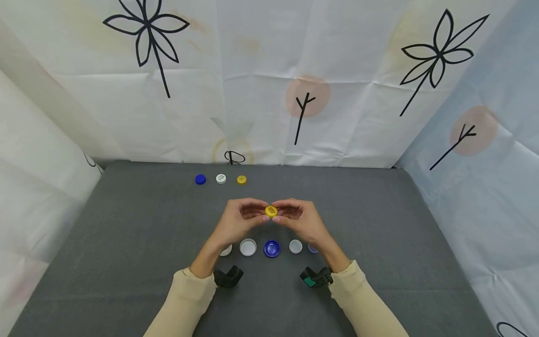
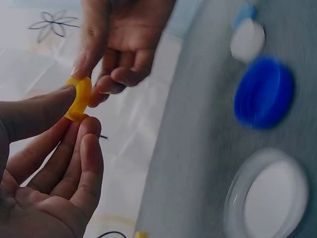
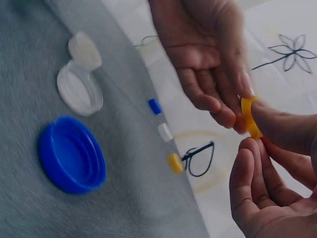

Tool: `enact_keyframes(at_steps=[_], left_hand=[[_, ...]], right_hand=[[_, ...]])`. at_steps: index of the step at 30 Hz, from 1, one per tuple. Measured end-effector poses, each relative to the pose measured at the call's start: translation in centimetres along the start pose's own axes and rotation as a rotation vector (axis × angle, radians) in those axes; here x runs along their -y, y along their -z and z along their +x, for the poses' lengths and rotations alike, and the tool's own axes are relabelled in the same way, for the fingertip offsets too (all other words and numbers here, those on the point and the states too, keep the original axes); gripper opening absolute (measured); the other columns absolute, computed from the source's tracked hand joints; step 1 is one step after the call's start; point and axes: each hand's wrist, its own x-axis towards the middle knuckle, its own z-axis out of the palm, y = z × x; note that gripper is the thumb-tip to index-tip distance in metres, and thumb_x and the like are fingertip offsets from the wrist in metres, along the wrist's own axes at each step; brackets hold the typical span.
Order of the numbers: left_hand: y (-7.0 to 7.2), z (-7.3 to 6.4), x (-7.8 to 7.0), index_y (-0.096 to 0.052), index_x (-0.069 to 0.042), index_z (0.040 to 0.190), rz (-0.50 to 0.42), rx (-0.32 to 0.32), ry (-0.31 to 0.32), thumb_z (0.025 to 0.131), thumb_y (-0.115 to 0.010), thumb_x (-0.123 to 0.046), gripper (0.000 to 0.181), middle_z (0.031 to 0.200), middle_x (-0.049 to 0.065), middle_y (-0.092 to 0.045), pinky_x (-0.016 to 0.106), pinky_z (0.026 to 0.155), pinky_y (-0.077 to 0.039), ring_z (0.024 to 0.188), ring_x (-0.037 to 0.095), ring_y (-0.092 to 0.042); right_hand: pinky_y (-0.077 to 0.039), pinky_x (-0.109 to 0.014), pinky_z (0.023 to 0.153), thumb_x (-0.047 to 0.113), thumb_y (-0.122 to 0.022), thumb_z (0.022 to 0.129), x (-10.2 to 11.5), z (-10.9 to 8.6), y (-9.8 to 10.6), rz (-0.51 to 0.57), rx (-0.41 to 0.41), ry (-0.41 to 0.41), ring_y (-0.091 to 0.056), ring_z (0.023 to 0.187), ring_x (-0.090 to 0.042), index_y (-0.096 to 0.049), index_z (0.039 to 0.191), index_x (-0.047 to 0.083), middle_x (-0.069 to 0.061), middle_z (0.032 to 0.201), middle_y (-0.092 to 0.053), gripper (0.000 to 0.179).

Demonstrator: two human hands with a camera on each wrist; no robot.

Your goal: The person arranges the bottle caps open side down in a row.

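Observation:
A small yellow bottle cap (image 1: 271, 211) is held above the table between both hands, dark print on its face. My left hand (image 1: 239, 219) pinches its left side between thumb and fingers. From the opposite side, my right hand (image 1: 304, 220) pinches it the same way. In the left wrist view the yellow cap (image 2: 83, 99) stands on edge between the two thumbs. Below the hands lies a row of caps: a white cap (image 1: 248, 247), a large blue cap (image 1: 271, 248) and a smaller white cap (image 1: 295, 246), with the outer ones partly hidden by the wrists.
Toward the back edge of the grey table (image 1: 139, 224) sit a blue cap (image 1: 200, 179), a white cap (image 1: 221, 179) and another yellow cap (image 1: 242, 179). White cloth with printed flowers (image 1: 147, 28) hangs behind the table and along both sides.

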Motion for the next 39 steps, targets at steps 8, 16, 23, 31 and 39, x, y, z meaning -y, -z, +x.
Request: enact_keyframes(at_steps=[8,16,23,31,39], left_hand=[[1.9,4.2,1.0,-0.074,0.005,0.108,0.341,0.020,-0.049,0.085,-0.081,0.000,0.024,0.096,0.013,-0.074,0.032,0.075,-0.059,0.085,0.023,-0.072],[3.3,8.6,2.6,-0.075,0.001,0.107,0.628,0.027,-0.020,0.086,-0.081,-0.006,0.023,0.099,0.011,-0.073,0.042,0.087,-0.052,0.094,0.028,-0.066],[3.5,10.5,3.9,-0.076,-0.005,0.111,0.817,-0.005,0.066,0.089,-0.079,-0.012,0.023,0.106,0.007,-0.075,0.051,0.095,-0.040,0.108,0.034,-0.056],[3.4,11.1,5.0,-0.076,-0.012,0.116,0.976,-0.038,0.164,0.092,-0.077,-0.021,0.026,0.114,0.010,-0.066,0.053,0.096,-0.034,0.116,0.035,-0.047],[3.1,11.5,5.7,-0.076,-0.014,0.119,1.015,-0.086,0.184,0.095,-0.073,-0.024,0.025,0.116,0.010,-0.063,0.053,0.094,-0.031,0.116,0.035,-0.043]], right_hand=[[-0.057,-0.027,0.077,-0.007,-0.075,0.088,-1.4,4.4,0.7,-0.138,0.017,0.013,-0.068,0.090,-0.026,-0.069,0.116,-0.010,-0.021,0.105,-0.069,0.029],[-0.058,-0.029,0.078,-0.003,-0.078,0.087,-3.7,9.3,0.7,-0.346,-0.002,-0.009,-0.070,0.091,-0.029,-0.071,0.114,-0.009,-0.020,0.103,-0.071,0.028],[-0.057,-0.030,0.077,0.001,-0.077,0.089,-4.5,11.9,0.4,-0.514,0.006,-0.065,-0.071,0.089,-0.026,-0.072,0.113,-0.005,-0.016,0.100,-0.073,0.025],[-0.055,-0.031,0.081,0.004,-0.075,0.092,-4.9,13.5,-0.5,-0.612,0.008,-0.145,-0.069,0.093,-0.024,-0.073,0.115,-0.002,-0.014,0.102,-0.073,0.024],[-0.054,-0.032,0.085,0.007,-0.074,0.094,-5.0,14.0,-1.1,-0.677,-0.024,-0.222,-0.066,0.099,-0.023,-0.072,0.119,0.001,-0.011,0.108,-0.071,0.025]])
